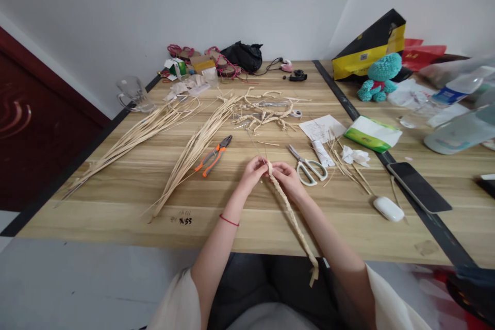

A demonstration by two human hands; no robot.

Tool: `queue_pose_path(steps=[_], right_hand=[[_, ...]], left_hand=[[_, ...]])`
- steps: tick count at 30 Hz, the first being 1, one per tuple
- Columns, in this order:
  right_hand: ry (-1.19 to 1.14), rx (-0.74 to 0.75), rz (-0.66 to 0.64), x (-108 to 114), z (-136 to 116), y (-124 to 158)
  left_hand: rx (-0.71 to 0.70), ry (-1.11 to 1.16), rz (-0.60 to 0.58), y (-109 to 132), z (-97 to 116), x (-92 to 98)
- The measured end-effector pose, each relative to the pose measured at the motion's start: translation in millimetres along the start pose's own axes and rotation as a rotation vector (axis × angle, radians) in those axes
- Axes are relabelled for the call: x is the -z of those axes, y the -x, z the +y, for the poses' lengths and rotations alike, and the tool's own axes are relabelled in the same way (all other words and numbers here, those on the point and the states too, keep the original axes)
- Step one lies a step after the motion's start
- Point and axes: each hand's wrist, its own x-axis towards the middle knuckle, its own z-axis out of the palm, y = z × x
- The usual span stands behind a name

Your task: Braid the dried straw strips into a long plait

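My left hand [252,173] and my right hand [289,179] meet over the table, fingers closed around the upper end of a pale straw-wrapped stem [291,215]. The stem slants down toward me between my forearms, and its loose end hangs past the table edge. A thin wire [255,140] sticks out beyond my fingertips, on the far side. Scissors with white handles [311,171] lie just right of my right hand. To the left are pliers with orange-grey grips [214,156]. My fingertips partly hide the held end.
Two bundles of straw strips [201,144] [127,143] lie left. Wrapped twig-like pieces [266,113] sit farther back. A glass mug [134,95] stands at the far left. Rightward are a tissue pack [372,134], a phone [419,187], a white case [389,209] and a crocheted doll [381,78].
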Motion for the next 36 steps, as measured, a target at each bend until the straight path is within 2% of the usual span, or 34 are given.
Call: queue_pose_path(steps=[15,25,36], right_hand=[[0.030,-0.010,-0.029,-1.8,-2.4,2.0],[0.085,0.007,0.007,-6.5,-6.4,4.1],[0.044,-0.002,-0.028,-3.5,-3.1,2.7]], left_hand=[[0.010,-0.032,0.030,-0.5,0.3,0.7],[0.021,-0.057,0.035,-3.0,-3.1,1.9],[0.010,-0.031,0.065,-2.0,-1.2,1.4]])
